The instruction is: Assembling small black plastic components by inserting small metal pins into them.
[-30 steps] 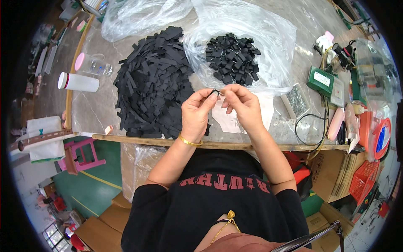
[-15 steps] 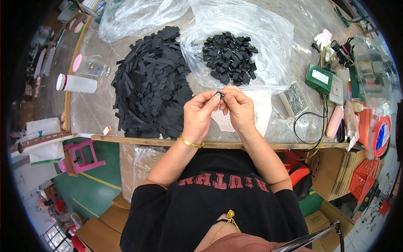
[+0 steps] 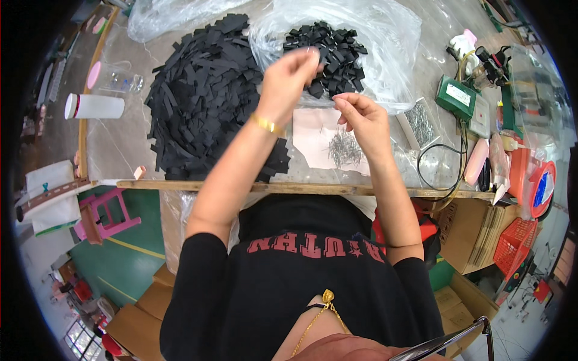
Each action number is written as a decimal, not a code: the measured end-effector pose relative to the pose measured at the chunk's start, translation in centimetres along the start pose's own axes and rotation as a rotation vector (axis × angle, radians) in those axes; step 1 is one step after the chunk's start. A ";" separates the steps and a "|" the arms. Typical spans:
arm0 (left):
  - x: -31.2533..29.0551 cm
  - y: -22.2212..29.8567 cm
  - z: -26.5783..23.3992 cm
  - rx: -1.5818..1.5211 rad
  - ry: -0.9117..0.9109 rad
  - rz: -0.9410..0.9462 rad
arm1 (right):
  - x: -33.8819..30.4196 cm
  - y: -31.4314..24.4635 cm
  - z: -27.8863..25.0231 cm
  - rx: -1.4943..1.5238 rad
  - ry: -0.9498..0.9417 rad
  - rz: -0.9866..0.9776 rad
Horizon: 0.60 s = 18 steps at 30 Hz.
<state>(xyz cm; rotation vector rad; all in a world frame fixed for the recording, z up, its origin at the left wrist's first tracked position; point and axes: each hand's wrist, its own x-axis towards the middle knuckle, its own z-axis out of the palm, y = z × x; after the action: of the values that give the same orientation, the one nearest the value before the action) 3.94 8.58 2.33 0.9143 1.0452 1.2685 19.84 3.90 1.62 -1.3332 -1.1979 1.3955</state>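
Note:
My left hand (image 3: 288,77) hangs over the near left edge of a heap of small folded black pieces (image 3: 337,57) lying on clear plastic. Motion smears its fingers, so whether they hold anything cannot be made out. Nearer and to the right, my right hand (image 3: 366,120) hovers with fingers loosely bent and nothing visible in them. Below it, thin metal pins (image 3: 344,149) lie scattered on a pale sheet (image 3: 308,139). To the left spreads a large pile of flat black strips (image 3: 205,102).
An open box of pins (image 3: 419,124) stands right of the sheet. Beyond it are a green box (image 3: 456,98) and a looping black cable (image 3: 421,171). A white bottle (image 3: 99,106) and a clear pink-lidded jar (image 3: 114,78) lie at the left. The wooden table edge (image 3: 301,188) runs in front of me.
My hands were together, holding a small black piece; now they are apart. The left has moved away over the folded pieces, the right slightly right. The pins on the sheet have come into view.

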 end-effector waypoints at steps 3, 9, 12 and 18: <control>3.5 -1.0 -0.1 0.346 0.147 0.260 | 0.3 0.9 0.0 -0.294 -0.131 -0.032; -0.7 -1.3 -2.0 0.471 -0.075 0.178 | 1.0 1.3 -0.3 -1.248 -0.448 -0.819; -3.4 -2.8 -3.8 0.579 -0.199 -0.049 | 1.4 2.0 0.0 -1.468 -0.605 -0.983; -6.2 -4.2 -3.2 1.022 -0.356 0.004 | 2.0 2.2 0.2 -1.579 -0.715 -1.149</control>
<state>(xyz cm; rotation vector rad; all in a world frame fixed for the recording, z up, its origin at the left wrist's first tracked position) 2.04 1.87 -1.99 1.8215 1.3965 0.4663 19.55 5.38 -0.92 -0.4820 -3.1185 -0.2344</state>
